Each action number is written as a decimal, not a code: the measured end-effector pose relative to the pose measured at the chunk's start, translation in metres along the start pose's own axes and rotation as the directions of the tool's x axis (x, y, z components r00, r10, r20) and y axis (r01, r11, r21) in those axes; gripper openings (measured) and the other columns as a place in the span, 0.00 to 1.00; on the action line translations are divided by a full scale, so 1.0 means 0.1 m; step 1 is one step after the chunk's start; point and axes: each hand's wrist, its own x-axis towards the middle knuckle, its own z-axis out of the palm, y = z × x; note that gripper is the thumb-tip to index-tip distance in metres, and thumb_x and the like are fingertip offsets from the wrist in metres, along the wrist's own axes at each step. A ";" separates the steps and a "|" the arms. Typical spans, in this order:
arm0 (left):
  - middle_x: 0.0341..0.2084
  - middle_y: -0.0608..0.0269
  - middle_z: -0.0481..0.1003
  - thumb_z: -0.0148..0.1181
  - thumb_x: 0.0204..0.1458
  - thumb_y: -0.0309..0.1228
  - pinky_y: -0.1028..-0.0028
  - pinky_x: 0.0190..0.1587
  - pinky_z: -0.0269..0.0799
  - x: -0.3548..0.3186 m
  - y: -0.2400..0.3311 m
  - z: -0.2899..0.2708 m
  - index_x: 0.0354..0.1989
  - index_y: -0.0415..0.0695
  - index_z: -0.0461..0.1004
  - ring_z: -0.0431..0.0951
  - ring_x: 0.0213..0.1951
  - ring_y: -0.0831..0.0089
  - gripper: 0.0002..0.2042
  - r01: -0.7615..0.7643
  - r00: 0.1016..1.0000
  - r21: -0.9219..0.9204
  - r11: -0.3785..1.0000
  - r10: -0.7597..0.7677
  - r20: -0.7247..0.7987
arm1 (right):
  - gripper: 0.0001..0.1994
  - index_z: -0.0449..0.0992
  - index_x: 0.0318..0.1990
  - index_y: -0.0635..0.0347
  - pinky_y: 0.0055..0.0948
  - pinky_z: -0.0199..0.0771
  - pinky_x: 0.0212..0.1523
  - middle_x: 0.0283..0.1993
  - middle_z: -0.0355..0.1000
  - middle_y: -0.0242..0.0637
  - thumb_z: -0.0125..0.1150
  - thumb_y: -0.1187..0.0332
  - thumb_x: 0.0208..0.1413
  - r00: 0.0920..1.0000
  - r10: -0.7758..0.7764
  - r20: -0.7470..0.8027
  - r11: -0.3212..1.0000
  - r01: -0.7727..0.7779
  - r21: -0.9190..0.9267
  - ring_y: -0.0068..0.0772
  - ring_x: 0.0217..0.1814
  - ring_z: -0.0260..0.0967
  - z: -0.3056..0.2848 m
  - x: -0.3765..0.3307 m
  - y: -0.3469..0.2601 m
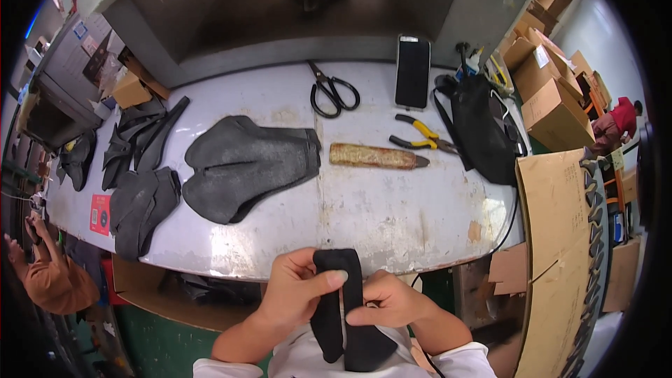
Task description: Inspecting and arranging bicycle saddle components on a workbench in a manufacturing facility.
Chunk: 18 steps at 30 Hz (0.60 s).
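in the head view, at six o'clock, just past the near table edge, the black folded soft piece with a long slit [353, 283] is held in front of the person's white clothing. the left hand [294, 290] grips its upper end narrowly, thumb pressed flat on it; the right hand [395, 301] pinches its side closely.

the scuffed pale grey tabletop [392, 217] has worn, chipped patches. toward nine o'clock lies a stack of dark grey lobed sheets [280, 154], with dark grey loose cut pieces [143, 213] farther out and a flat red card [100, 215] beside them. near the centre, toward three o'clock, is a tool with a rust-brown block-like handle [371, 156]. scissors with black loop handles [323, 80] lie at twelve, a dark-screened phone [413, 73] at one, yellow-and-black-handled pliers [423, 128] at two, and a limp black bag [479, 126] between two and three.

a grey open-fronted metal housing [483, 10] spans twelve o'clock. brown cardboard boxes [556, 115] crowd half past two, a tall cardboard panel [549, 238] half past three. a person in orange-brown [59, 283] is at eight, another in red [619, 117] near three, and green floor [154, 339] shows at half past seven.
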 end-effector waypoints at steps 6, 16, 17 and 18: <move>0.32 0.59 0.79 0.63 0.51 0.19 0.74 0.35 0.77 0.07 0.05 0.02 0.40 0.35 0.76 0.79 0.31 0.75 0.08 0.016 0.998 -0.018 1.000 -0.017 -0.063 | 0.11 0.75 0.27 0.66 0.26 0.59 0.21 0.18 0.67 0.29 0.63 0.68 0.59 0.979 0.095 -0.179 0.967 -0.048 0.249 0.17 0.19 0.59 0.10 -0.06 0.16; 0.31 0.59 0.80 0.64 0.51 0.21 0.74 0.35 0.77 0.16 0.05 -0.06 0.40 0.36 0.76 0.79 0.30 0.74 0.08 -0.053 0.986 0.002 0.999 0.052 -0.158 | 0.15 0.74 0.26 0.66 0.27 0.58 0.20 0.16 0.65 0.30 0.61 0.63 0.61 0.965 0.198 0.172 0.973 -0.215 0.085 0.18 0.18 0.57 -0.02 -0.15 0.19; 0.31 0.59 0.80 0.64 0.51 0.21 0.74 0.36 0.78 0.17 0.06 -0.08 0.40 0.36 0.76 0.80 0.30 0.74 0.08 -0.069 0.988 0.002 0.998 0.069 -0.137 | 0.15 0.73 0.25 0.65 0.27 0.58 0.20 0.16 0.64 0.29 0.62 0.63 0.60 0.975 0.185 0.121 0.979 -0.194 0.068 0.18 0.18 0.57 0.00 -0.16 0.21; 0.31 0.59 0.80 0.64 0.51 0.22 0.73 0.36 0.78 0.17 0.07 -0.10 0.40 0.36 0.76 0.80 0.31 0.74 0.08 -0.085 0.990 0.001 0.996 0.085 -0.115 | 0.15 0.72 0.25 0.64 0.27 0.57 0.21 0.16 0.64 0.28 0.62 0.63 0.60 0.983 0.171 0.069 0.983 -0.174 0.050 0.18 0.19 0.57 0.00 -0.17 0.22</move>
